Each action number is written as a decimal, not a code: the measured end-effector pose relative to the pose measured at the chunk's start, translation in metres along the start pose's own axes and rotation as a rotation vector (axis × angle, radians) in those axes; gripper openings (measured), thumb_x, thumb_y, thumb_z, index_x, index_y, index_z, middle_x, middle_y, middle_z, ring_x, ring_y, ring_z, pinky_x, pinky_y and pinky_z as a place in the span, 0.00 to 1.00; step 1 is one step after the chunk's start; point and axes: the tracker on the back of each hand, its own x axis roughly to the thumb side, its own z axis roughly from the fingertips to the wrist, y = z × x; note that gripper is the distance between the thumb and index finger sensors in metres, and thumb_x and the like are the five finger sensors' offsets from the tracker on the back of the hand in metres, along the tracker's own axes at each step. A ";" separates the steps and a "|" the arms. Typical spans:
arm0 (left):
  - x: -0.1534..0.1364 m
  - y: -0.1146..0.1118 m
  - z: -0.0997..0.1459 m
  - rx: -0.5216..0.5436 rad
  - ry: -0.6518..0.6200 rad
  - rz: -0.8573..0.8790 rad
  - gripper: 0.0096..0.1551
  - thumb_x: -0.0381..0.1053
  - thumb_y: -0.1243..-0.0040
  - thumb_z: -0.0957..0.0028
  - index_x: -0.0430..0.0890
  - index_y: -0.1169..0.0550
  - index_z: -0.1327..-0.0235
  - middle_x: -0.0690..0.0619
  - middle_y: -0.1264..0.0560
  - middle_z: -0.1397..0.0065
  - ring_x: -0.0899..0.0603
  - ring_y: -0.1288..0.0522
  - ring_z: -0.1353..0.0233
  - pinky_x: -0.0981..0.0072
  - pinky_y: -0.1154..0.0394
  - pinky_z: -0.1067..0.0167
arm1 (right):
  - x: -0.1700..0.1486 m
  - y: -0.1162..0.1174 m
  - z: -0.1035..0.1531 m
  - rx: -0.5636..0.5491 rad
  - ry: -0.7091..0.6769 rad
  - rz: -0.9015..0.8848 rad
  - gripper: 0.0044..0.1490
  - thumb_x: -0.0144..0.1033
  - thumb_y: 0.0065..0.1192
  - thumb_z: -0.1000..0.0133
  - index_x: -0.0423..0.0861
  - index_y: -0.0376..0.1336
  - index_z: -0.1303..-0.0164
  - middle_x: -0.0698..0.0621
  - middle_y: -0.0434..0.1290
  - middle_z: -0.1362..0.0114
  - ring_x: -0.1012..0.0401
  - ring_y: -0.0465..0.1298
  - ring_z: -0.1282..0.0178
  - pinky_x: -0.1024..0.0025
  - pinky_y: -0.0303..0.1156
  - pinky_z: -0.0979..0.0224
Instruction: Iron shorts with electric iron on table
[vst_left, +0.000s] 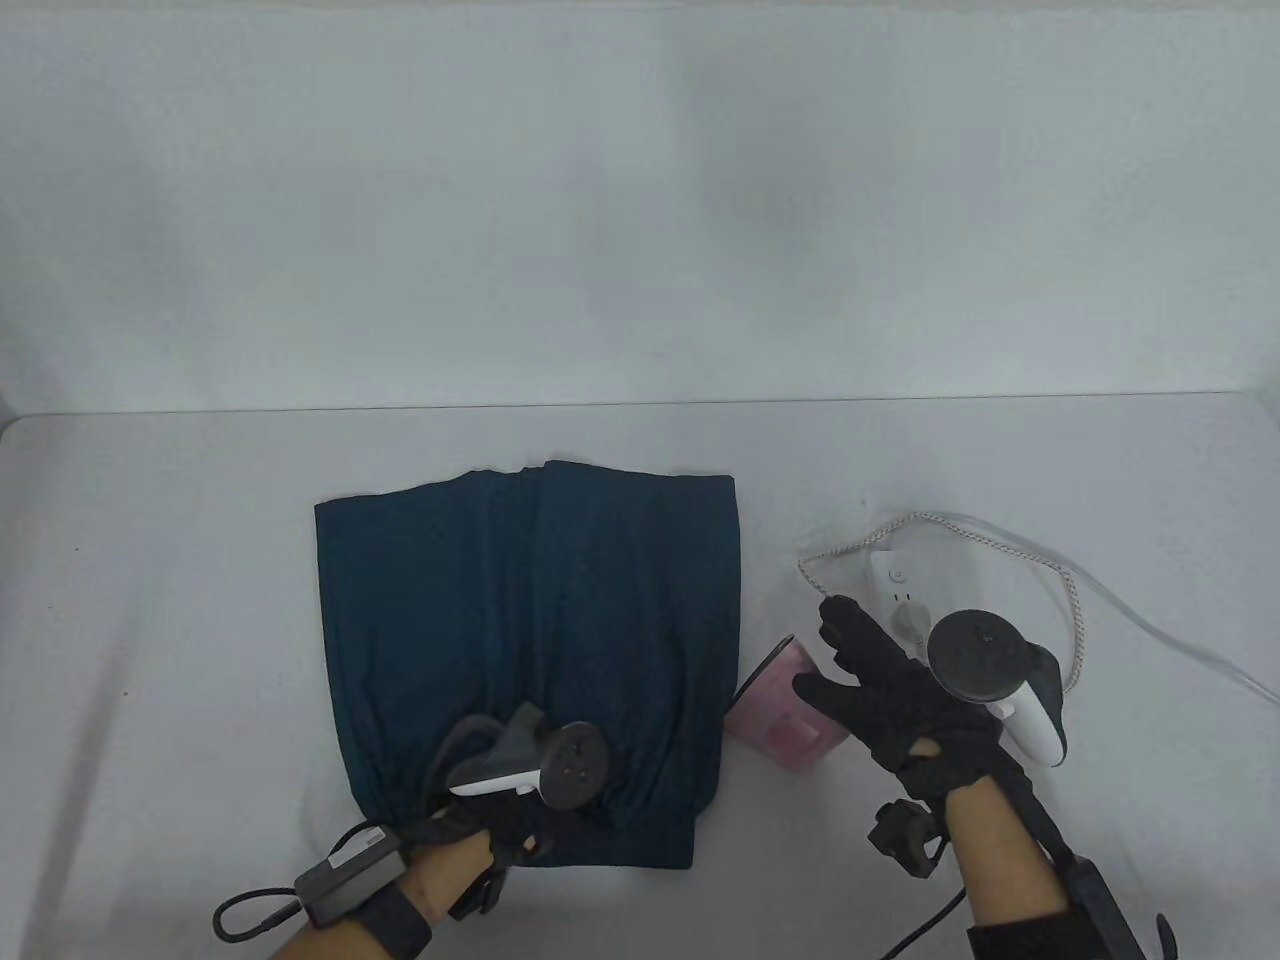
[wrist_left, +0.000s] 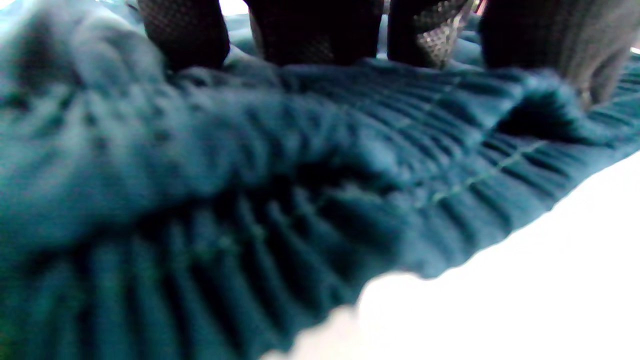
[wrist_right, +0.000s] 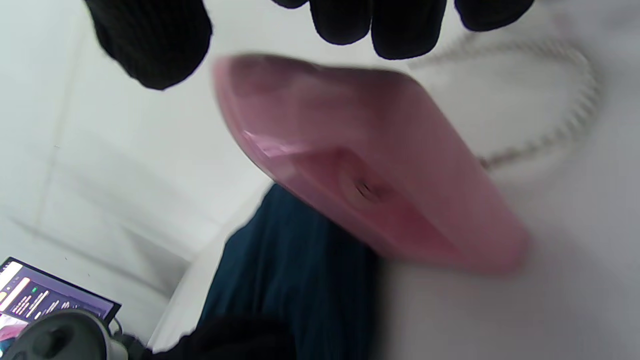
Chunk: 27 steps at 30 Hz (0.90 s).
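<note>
One pair of dark teal shorts (vst_left: 530, 660) lies flat on the white table (vst_left: 150, 620), waistband toward the near edge. One pink electric iron (vst_left: 785, 715) sits on the table just beside the right edge of the shorts. One white power strip (vst_left: 893, 585) lies beyond the iron, with one braided cord (vst_left: 1075, 600) looping around it.

Two gloved hands are present. The left hand (vst_left: 480, 825) rests on the gathered waistband at the near edge of the shorts. The right hand (vst_left: 890, 700) hovers over the iron with fingers spread; no contact with the iron is visible.

View differences:
- The table view shows the full layout, but the tracker (vst_left: 540, 765) covers most of the left hand, so the finger posture cannot be read there.
- The left wrist view shows four fingertips (wrist_left: 182, 35) set side by side, pressing down into the ribbed elastic fabric, which bunches into a fold in front of them.
- The right wrist view shows the iron's body close up and blurred, the right fingertips (wrist_right: 150, 45) apart from it above, and a laptop screen (wrist_right: 35, 300) at the lower left corner, which no other view shows.
</note>
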 end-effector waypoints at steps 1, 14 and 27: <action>0.000 0.000 0.000 0.000 0.001 0.000 0.43 0.69 0.36 0.56 0.63 0.34 0.25 0.56 0.40 0.20 0.44 0.35 0.26 0.39 0.35 0.28 | -0.007 0.004 -0.005 0.064 0.037 -0.014 0.60 0.61 0.66 0.46 0.47 0.40 0.14 0.44 0.54 0.14 0.39 0.62 0.16 0.34 0.59 0.22; -0.001 -0.001 0.001 -0.019 0.010 0.001 0.43 0.70 0.37 0.56 0.64 0.36 0.25 0.57 0.42 0.19 0.45 0.37 0.25 0.39 0.36 0.28 | -0.039 0.021 -0.026 0.116 0.185 -0.006 0.51 0.59 0.71 0.48 0.50 0.50 0.22 0.51 0.63 0.20 0.43 0.68 0.19 0.39 0.64 0.22; -0.001 -0.002 0.001 -0.034 0.021 0.001 0.43 0.70 0.38 0.55 0.64 0.38 0.25 0.57 0.43 0.19 0.45 0.38 0.25 0.39 0.37 0.27 | -0.071 0.028 -0.033 0.001 0.194 -0.392 0.27 0.52 0.73 0.47 0.66 0.63 0.38 0.55 0.65 0.21 0.45 0.64 0.18 0.44 0.61 0.20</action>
